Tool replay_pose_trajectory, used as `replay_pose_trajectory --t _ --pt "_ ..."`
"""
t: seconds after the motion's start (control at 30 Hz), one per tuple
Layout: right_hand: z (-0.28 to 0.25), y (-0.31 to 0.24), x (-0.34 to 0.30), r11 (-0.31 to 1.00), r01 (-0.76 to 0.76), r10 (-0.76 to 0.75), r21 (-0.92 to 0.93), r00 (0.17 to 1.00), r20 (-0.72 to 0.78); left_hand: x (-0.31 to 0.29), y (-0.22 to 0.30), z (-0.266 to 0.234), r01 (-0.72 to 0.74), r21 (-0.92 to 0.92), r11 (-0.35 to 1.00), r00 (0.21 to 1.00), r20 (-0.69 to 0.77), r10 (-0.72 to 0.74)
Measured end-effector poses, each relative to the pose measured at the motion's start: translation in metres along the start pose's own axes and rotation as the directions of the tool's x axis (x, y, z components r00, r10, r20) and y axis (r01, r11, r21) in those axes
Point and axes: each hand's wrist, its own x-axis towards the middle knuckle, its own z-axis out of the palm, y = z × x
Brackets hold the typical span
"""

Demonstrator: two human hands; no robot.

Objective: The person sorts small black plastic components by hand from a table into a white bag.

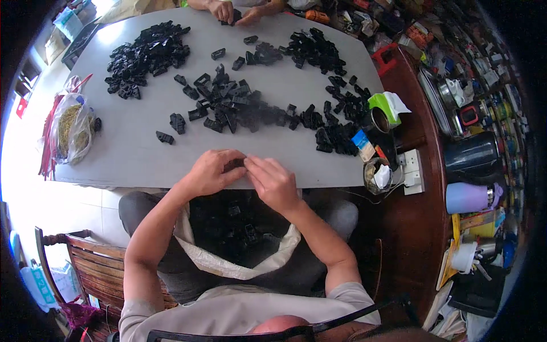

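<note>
A crinkled clear bag, then angular black parts, lie on your smooth grey table, at whose near edge your left hand pinches a dark piece against your right hand, fingers bunched, grip hidden.

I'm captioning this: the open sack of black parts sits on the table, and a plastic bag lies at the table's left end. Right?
No: the head view shows the sack between the person's legs, not on the table. The rest stands.

Grey table; black parts in heaps; plastic bag near left edge
</note>
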Motion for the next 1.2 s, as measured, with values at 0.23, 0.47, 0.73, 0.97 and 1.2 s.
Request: replay_pose_trajectory --t 0.23,0.47,0.73,0.97,1.2 --pt "-0.009 0.003 0.0 0.844 -0.417 0.385 0.338 0.909 0.161 -0.004 0.008 0.004 0.0 -0.097 0.995 0.999 -0.034 -0.004" --pt "-0.025 0.007 -0.002 0.707 -0.525 0.391 0.474 0.848 0.358 -0.006 0.008 0.006 -0.044 -0.234 0.971 0.999 0.004 0.046" --pt "-0.025 0.004 -0.008 0.767 -0.539 0.438 0.349 0.837 0.33 -0.001 -0.005 0.021 0.167 -0.419 0.893 0.982 0.153 -0.112" --pt "-0.059 0.008 0.007 0.834 -0.519 0.326 0.186 0.737 0.592 0.002 -0.007 -0.009 0.085 0.304 0.949 0.933 -0.358 0.032" --pt "-0.089 0.067 -0.013 0.644 -0.525 0.548 -0.556 0.824 -0.144 0.008 -0.036 -0.017 0.168 0.575 0.801 0.924 -0.375 0.075"
